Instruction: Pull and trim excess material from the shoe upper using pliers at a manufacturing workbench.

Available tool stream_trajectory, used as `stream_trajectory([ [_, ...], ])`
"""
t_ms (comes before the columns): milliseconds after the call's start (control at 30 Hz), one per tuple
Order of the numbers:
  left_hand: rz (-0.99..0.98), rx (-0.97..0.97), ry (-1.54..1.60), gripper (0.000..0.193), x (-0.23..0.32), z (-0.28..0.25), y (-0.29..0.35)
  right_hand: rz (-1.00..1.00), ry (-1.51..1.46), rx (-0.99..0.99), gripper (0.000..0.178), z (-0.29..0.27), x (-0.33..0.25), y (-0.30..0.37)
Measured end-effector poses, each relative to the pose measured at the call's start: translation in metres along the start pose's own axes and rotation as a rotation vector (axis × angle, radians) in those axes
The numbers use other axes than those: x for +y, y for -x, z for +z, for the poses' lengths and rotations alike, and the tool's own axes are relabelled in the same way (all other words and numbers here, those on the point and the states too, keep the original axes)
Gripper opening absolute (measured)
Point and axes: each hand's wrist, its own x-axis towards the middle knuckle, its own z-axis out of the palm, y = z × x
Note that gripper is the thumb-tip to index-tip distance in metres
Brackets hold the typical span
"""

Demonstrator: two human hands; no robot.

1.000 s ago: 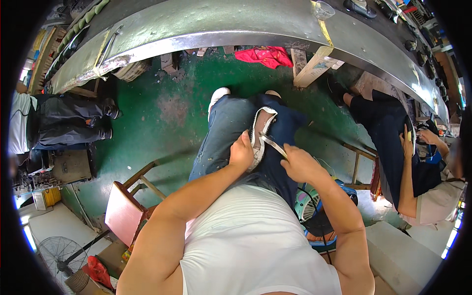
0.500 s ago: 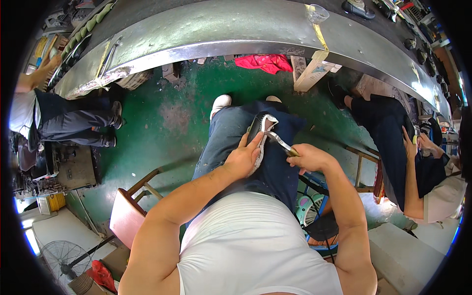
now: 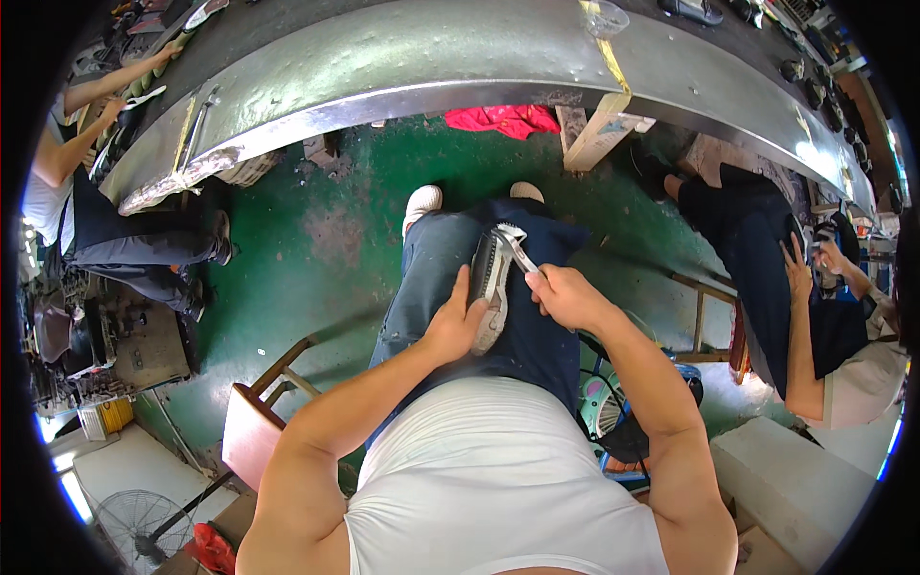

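Observation:
A black shoe upper on a last, the shoe (image 3: 491, 305), lies bottom-up across my thighs with its toe pointing away from me. Its pale underside and gathered white edge show. My left hand (image 3: 454, 328) grips its left side near the heel half, thumb on the bottom. In my right hand (image 3: 571, 297) is a metal hand tool that looks like lasting pliers (image 3: 518, 253). Their head meets the shoe's edge near the toe. Fingers cover most of the handles, so whether the jaws are closed on the edge is hidden.
A long metal-edged workbench (image 3: 402, 57) spans the far side, with a clear plastic cup (image 3: 606, 17) on it. Co-workers sit at right (image 3: 757, 278) and stand at left (image 3: 134, 230). A stool (image 3: 251, 431) is at lower left, a fan (image 3: 134, 522) below it. Red cloth (image 3: 503, 121) lies under the bench.
The pliers have shifted toward the toe and stand steeper. The shoe has turned more lengthwise and its underside faces up more. My left hand has slid toward the heel.

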Motion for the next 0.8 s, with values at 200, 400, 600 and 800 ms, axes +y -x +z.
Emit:
stream_trajectory([
  [200,0.021,-0.083,-0.004,0.075,-0.003,-0.01,-0.011,-0.046,0.147,-0.049,0.041,0.024,0.006,0.019],
  [400,0.001,-0.162,-0.039,0.078,0.003,-0.018,-0.016,-0.078,0.263,-0.06,0.04,0.034,0.01,0.032],
  [600,0.016,-0.143,0.124,0.08,-0.004,-0.016,-0.019,-0.023,0.001,0.089,0.042,0.029,0.0,0.041],
  [800,-0.056,-0.014,-0.038,0.079,0.016,-0.008,-0.013,0.168,-0.267,-0.066,0.045,0.032,0.013,0.018],
])
